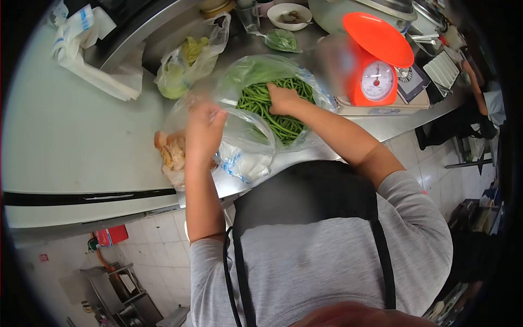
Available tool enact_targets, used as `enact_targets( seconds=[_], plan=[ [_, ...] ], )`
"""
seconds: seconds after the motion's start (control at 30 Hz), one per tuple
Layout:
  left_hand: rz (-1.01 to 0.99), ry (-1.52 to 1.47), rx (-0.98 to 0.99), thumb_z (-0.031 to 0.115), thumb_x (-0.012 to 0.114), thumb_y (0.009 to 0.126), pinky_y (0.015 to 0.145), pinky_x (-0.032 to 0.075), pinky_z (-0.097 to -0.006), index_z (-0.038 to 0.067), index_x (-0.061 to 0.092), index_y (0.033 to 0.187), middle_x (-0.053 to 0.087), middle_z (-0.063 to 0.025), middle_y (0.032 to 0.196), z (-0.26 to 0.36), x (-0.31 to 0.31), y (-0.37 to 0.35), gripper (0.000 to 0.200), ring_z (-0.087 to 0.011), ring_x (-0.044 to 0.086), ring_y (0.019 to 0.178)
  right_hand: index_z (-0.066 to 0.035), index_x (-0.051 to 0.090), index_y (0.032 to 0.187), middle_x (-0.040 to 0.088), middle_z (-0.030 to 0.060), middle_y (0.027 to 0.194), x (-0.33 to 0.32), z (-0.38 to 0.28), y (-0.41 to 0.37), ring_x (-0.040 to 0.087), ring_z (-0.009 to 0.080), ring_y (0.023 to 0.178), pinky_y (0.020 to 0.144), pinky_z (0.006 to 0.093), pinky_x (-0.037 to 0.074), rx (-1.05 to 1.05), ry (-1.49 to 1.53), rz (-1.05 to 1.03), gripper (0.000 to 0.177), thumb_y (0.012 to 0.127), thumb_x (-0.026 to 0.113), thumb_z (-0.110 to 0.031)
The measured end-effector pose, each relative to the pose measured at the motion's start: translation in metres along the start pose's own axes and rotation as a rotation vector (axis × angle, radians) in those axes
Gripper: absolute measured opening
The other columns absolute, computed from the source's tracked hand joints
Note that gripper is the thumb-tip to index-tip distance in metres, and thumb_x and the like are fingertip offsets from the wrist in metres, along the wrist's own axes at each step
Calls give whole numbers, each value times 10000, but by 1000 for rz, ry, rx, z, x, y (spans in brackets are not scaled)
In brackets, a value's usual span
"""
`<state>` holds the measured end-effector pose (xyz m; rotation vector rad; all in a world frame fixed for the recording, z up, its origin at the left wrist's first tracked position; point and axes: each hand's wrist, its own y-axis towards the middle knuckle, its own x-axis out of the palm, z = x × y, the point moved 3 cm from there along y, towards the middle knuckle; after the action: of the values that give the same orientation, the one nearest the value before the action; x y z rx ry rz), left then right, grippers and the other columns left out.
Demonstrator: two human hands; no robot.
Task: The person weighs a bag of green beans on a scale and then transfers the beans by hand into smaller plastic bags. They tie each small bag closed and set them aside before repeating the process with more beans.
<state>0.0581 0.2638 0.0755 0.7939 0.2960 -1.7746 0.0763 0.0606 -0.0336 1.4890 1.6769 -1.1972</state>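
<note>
A clear plastic bag (256, 121) lies wide open on the steel counter, full of long green beans (283, 128). My right hand (283, 100) reaches into it, its fingers curled among the beans and partly hidden by them. Beside the bag's left edge is my left hand (205, 131), raised and closed, with thin clear plastic about it. Its fingertips are blurred by motion. Below it sits a plastic bag of pale brown, bread-like pieces (173, 151). A crumpled white plastic bag with blue print (245, 163) rests in front of the beans.
An orange kitchen scale (376, 82) with a dish on top stands at the right. Behind are a bag of leafy greens (190, 54), a small green bag (282, 40) and a white bowl (289, 17). Another person (479, 103) is at far right.
</note>
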Motion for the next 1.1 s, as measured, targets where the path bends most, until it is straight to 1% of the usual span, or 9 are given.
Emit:
enact_targets(
  seconds=[0.1, 0.2, 0.33, 0.57, 0.67, 0.87, 0.93, 0.97, 1.1],
  plan=[
    [-6, 0, -24, 168, 558, 750, 714, 412, -330, -43, 549, 839, 572, -177, 824, 6, -4, -1, 229, -276, 544, 794, 9, 524, 994, 589, 165, 887, -13, 13, 3, 561, 284, 835, 749, 330, 431, -231, 222, -5, 434, 603, 615, -156],
    [13, -15, -35, 177, 553, 760, 712, 414, -328, -45, 548, 846, 575, -178, 824, 8, -5, -1, 238, -274, 548, 791, 21, 529, 978, 598, 155, 842, -36, 14, -9, 570, 244, 787, 730, 306, 437, -336, 413, 140, 441, 592, 626, -168],
    [56, -30, 1, 184, 552, 764, 708, 418, -324, -41, 552, 849, 581, -170, 812, 14, -7, 3, 240, -269, 554, 783, -22, 527, 1016, 569, 47, 879, -42, 18, -30, 526, 131, 795, 756, 262, 407, -364, 908, 75, 391, 650, 636, -103],
    [65, -54, -3, 194, 561, 756, 708, 419, -322, -34, 565, 825, 587, -168, 812, 9, -5, 2, 238, -273, 556, 783, -8, 495, 1020, 562, 35, 882, -17, 28, -23, 522, 97, 799, 756, 238, 416, -307, 1156, 5, 367, 678, 625, -43],
    [95, -54, 32, 110, 553, 762, 581, 365, -201, -5, 515, 763, 500, 6, 671, 8, -5, 2, 122, -60, 429, 626, -48, 493, 899, 542, 34, 821, -33, 17, -26, 539, 123, 741, 716, 262, 437, -484, 1215, 50, 245, 683, 607, -36],
    [115, -3, 15, 122, 562, 753, 587, 369, -205, -2, 517, 773, 504, -4, 668, 11, 1, 5, 134, -65, 433, 630, 7, 469, 1014, 564, 61, 890, 3, 26, -25, 529, 136, 818, 763, 260, 415, -374, 905, 180, 407, 644, 627, -58],
    [86, 4, 10, 172, 568, 742, 666, 398, -294, -5, 537, 804, 548, -110, 770, 20, -1, 4, 190, -213, 507, 739, 3, 472, 1011, 566, 59, 887, -10, 21, -29, 528, 133, 829, 762, 258, 415, -396, 831, 229, 401, 645, 625, -56],
    [65, 11, 5, 197, 571, 737, 705, 413, -339, -7, 547, 820, 570, -164, 821, 23, -2, 2, 221, -287, 545, 794, -4, 472, 1006, 568, 58, 870, -11, 19, -25, 543, 134, 797, 741, 259, 424, -400, 1050, 171, 376, 658, 610, -40],
    [81, 41, 15, 204, 575, 735, 701, 414, -341, -2, 532, 847, 564, -163, 835, 24, 1, 4, 238, -284, 542, 778, -22, 441, 1022, 543, 54, 857, -38, 11, -39, 558, 137, 724, 683, 264, 438, -382, 1238, 176, 368, 689, 595, -5]
  ],
)
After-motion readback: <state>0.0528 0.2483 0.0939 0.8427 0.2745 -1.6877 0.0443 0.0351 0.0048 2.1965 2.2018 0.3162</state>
